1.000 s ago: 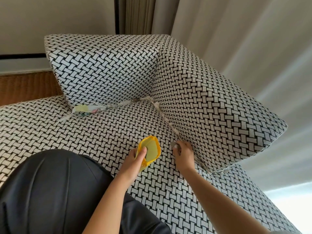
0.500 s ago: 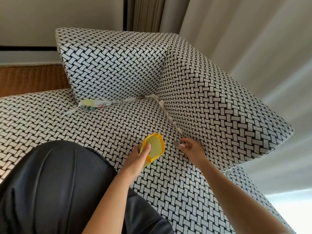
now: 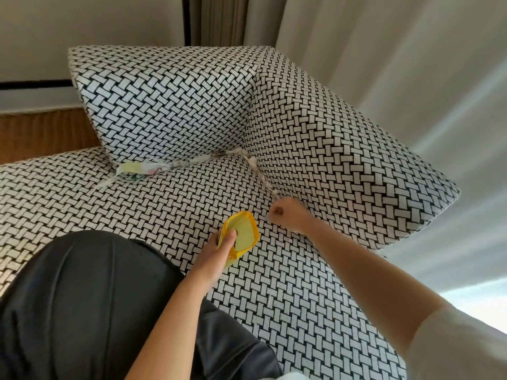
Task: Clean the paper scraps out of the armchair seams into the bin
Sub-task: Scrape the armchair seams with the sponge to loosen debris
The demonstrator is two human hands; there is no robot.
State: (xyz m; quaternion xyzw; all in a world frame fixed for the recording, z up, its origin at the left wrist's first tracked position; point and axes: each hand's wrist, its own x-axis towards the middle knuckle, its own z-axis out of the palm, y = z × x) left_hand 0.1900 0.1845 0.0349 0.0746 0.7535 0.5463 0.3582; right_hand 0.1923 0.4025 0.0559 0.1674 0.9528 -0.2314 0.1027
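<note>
The armchair [image 3: 170, 215] is covered in a black-and-white woven pattern. White paper scraps [image 3: 262, 175] line the seam between the seat and the right side cushion. More scraps and a crumpled pale yellow paper [image 3: 137, 169] lie along the back seam. My left hand [image 3: 216, 252] grips a small yellow bin [image 3: 245, 233] by its rim, held just above the seat. My right hand [image 3: 288, 215] sits at the lower end of the right seam, its fingers curled into a fist around scraps, which the fingers mostly hide.
My dark-clothed leg [image 3: 82, 297] rests on the seat at lower left. The back cushion [image 3: 164, 105] and the right cushion [image 3: 329, 146] meet at a corner. Pale curtains [image 3: 397, 64] hang on the right, and wood flooring [image 3: 41, 133] shows at left.
My right hand has moved up the right seam and closed from a fingertip pinch into a fist. The left hand and yellow bin stayed beside it, and the view drifted slightly.
</note>
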